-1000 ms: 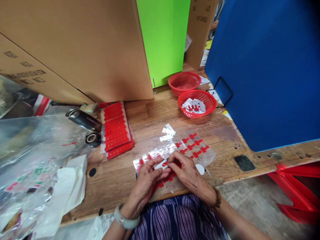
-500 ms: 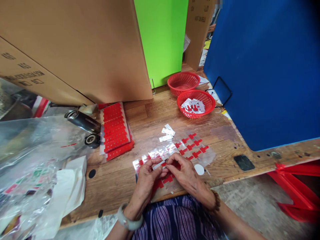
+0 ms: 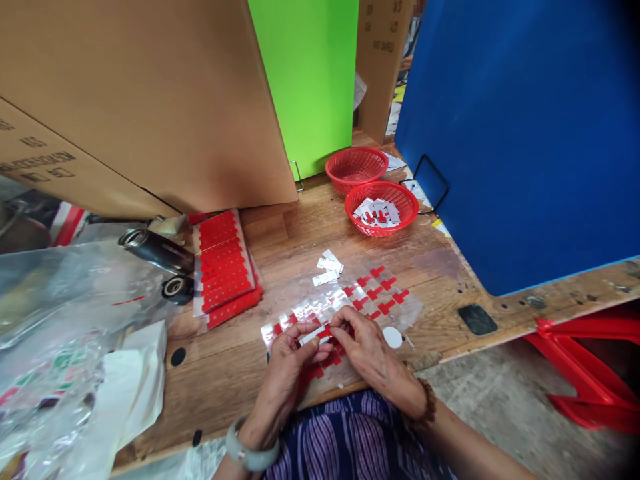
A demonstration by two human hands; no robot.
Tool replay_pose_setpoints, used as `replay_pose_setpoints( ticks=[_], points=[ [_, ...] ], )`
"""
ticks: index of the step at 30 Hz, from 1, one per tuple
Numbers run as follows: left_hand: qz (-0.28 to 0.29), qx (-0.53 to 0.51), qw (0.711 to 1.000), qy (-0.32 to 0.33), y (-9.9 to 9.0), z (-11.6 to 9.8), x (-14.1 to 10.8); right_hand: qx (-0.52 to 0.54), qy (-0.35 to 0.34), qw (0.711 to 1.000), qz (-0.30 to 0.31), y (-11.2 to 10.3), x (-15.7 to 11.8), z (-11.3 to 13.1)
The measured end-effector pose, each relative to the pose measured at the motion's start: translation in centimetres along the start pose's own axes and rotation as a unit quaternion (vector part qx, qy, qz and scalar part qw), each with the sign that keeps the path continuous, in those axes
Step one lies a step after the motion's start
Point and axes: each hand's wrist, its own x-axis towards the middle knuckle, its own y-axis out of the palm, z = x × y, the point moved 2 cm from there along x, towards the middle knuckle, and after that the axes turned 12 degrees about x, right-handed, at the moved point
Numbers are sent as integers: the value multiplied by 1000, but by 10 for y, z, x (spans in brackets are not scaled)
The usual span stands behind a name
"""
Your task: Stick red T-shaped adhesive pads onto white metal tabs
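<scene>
Pinching white card (image 3: 311, 335) in left hand (image 3: 294, 352), its red end in right hand (image 3: 367, 345), fingertips closed together, near bench (image 3: 215, 380) front edge.

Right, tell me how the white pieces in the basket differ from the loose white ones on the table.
The basket pile is larger; the loose pile has just a few pieces. The basket pile shows red parts; the loose pile shows none. The basket pile sits inside a red basket, the loose pile on bare wood. Both overlap untidily.

The white card (image 3: 310, 336) slants above the red-patterned clear sheet (image 3: 386, 307)
</scene>
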Motion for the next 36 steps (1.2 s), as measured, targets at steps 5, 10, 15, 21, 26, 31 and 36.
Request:
replay_pose_setpoints(
  ticks=[5, 10, 15, 21, 26, 31, 36],
  points=[
    [-5, 2, 1000, 6, 1, 2, -1, -46, -11, 999, 1, 1, 0, -3],
    [-6, 3, 1000, 10, 1, 5, 0, -66, -20, 998, 3, 0, 1, -3],
    [-11, 5, 1000, 11, 2, 5, 0, -103, -17, 995, 9, 0, -1, -2],
    [-24, 33, 999, 19, -2, 4, 1, -129, -54, 985, -104, -19, 6, -8],
    [-2, 64, 998, 17, 4, 0, -3, 69, 33, 996, 51, -19, 12, -6],
    [54, 127, 989, 49, 11, -11, 6, 179, 133, 967, 120, -20, 19, -12],
    [-28, 310, 925, 219, 4, -38, 46, 189, 125, 974, 21, -67, 65, -7]
  ],
)
